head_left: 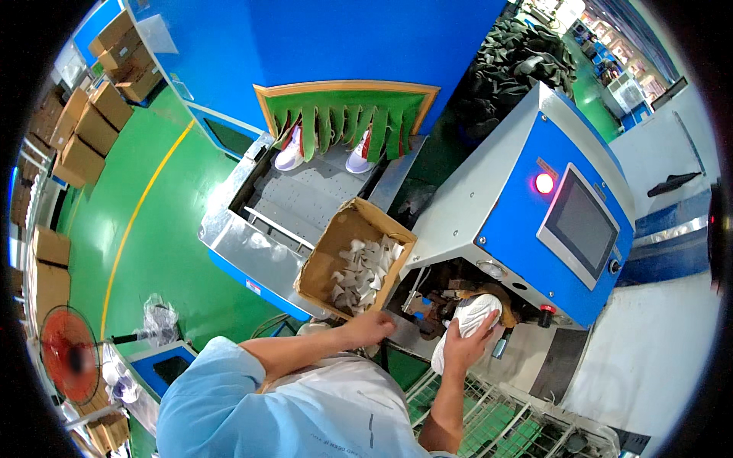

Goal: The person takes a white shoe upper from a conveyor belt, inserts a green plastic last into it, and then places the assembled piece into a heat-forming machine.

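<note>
One white, elongated shoe with a grooved surface [477, 311] is gripped by the right hand [467, 347], to the right of one open-topped brown cardboard box [347, 225] and at the mouth of one blue-and-grey metal machine [519, 206]. It is likely light, firm-soled yet flexible, hardly fragile, perhaps slightly slippery; it is best grasped around its middle. The left hand [370, 328] is held with curled fingers beside the box's near edge; whether anything is enclosed cannot be told. Inside the box, small white curved pieces [365, 267] are heaped, too overlapped to be counted. Beyond it, two white-and-purple shoes [291, 155] are seen.
</note>
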Tool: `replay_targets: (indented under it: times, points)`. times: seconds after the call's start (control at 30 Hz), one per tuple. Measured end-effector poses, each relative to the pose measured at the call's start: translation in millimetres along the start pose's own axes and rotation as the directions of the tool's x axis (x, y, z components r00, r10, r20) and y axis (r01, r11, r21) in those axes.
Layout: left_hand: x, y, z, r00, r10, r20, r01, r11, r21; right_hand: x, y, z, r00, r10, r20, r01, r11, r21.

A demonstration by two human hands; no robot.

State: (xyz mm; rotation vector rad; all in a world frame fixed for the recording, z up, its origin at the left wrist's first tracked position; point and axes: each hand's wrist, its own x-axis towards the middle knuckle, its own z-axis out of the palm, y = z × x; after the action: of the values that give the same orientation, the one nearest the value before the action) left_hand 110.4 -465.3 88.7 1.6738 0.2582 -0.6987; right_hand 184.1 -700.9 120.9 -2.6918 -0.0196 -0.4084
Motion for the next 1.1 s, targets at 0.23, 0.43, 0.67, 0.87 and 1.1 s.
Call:
replay_targets:
  times: [0.23,0.43,0.67,0.87,1.1]
  points:
    - [6.3,19.0,54.4,0.969,0.022,0.245,0.078,0.916,-0.393,-101.6,-3.8,-23.5,0.988,-0.141,0.062,0.152,0.963,-0.223]
    - [23.5,-20.3,54.0,0.327,0.007,0.945,0.745,0.614,-0.262,-153.3,-31.2,-100.8,0.922,-0.167,0.348,0.182,0.983,-0.011]
    - [18.1,-39.1,66.7,0.556,-0.147,0.818,0.562,0.792,-0.240,-72.6,-7.4,-65.5,0.584,0.402,0.705,-0.812,0.275,0.515]
    - [21.6,-46.0,23.8,0.823,-0.312,0.476,0.468,0.845,-0.256,-76.8,-11.8,-67.1,0.711,0.435,0.552,-0.583,-0.074,0.809]
    - [11.4,-30.9,-19.6,0.947,-0.032,0.320,0.147,0.927,-0.345,-153.3,72.4,-266.5,0.760,0.640,0.114,-0.540,0.523,0.660]
